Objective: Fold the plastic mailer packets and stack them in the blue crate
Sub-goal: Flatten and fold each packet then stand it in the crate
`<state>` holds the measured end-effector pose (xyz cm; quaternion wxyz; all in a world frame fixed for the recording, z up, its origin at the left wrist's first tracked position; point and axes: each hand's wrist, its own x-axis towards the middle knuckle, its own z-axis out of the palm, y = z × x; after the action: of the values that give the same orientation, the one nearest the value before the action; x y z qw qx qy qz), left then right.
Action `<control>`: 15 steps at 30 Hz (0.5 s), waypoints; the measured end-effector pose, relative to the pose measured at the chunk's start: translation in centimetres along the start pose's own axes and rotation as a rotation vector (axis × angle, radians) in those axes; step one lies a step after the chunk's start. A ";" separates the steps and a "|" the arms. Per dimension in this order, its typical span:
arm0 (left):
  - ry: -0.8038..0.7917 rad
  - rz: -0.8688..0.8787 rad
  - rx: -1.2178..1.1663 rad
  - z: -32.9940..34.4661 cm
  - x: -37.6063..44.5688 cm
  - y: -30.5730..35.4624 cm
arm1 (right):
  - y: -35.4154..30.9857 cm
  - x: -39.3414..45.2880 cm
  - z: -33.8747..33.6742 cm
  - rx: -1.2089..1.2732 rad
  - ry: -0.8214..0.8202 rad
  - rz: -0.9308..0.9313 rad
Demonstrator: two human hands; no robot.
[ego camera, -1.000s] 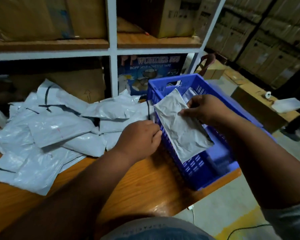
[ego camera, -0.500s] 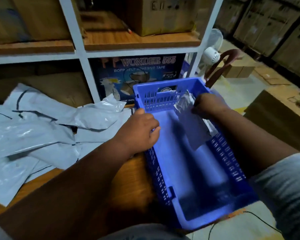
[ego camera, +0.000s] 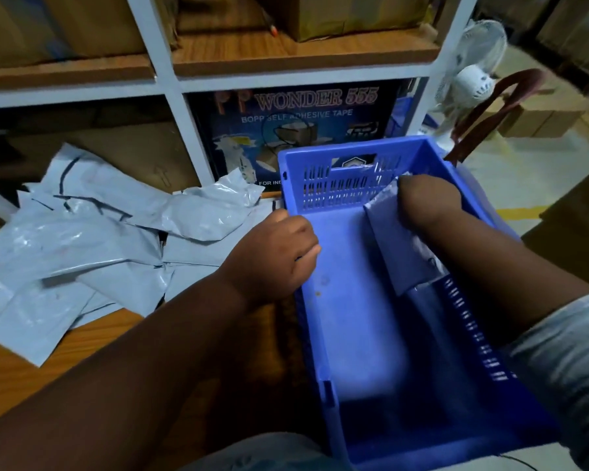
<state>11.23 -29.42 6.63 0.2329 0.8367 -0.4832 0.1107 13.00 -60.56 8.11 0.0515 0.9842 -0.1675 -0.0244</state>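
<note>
A folded packet [ego camera: 400,246] is gripped by the right hand [ego camera: 429,207] inside the blue crate [ego camera: 351,185]. The crate's left rim is grasped by the left hand [ego camera: 279,253].

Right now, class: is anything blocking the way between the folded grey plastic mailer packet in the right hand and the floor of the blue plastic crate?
Nothing visible. The right hand holds the folded grey plastic mailer packet inside the blue plastic crate, by its right wall. The left hand grips the left rim, clear of the path.

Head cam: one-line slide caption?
Right hand lowers a folded mailer into the blue crate; left hand grips its rim.
</note>
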 end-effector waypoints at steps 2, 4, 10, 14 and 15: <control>0.007 -0.022 -0.043 -0.2 -0.3 -0.3 | -1.5 -1.4 -1.7 0.076 0.090 -0.058; 0.019 -0.063 -0.128 -1.1 -0.7 -0.4 | -3.4 -3.2 -4.0 0.163 0.198 -0.154; 0.109 -0.155 -0.195 -5.6 -2.6 -1.5 | -12.2 -8.4 -10.7 0.240 0.323 -0.452; 0.115 -0.279 -0.149 -8.4 -6.8 -4.0 | -18.0 -10.9 -12.8 0.112 0.265 -0.698; 0.116 -0.317 -0.149 -9.1 -8.3 -4.5 | -19.6 -11.6 -12.8 0.100 0.236 -0.743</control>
<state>11.29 -16.73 9.83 0.3364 0.8748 -0.3381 0.0848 9.35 -37.13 19.05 0.0103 0.9751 0.2065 0.0802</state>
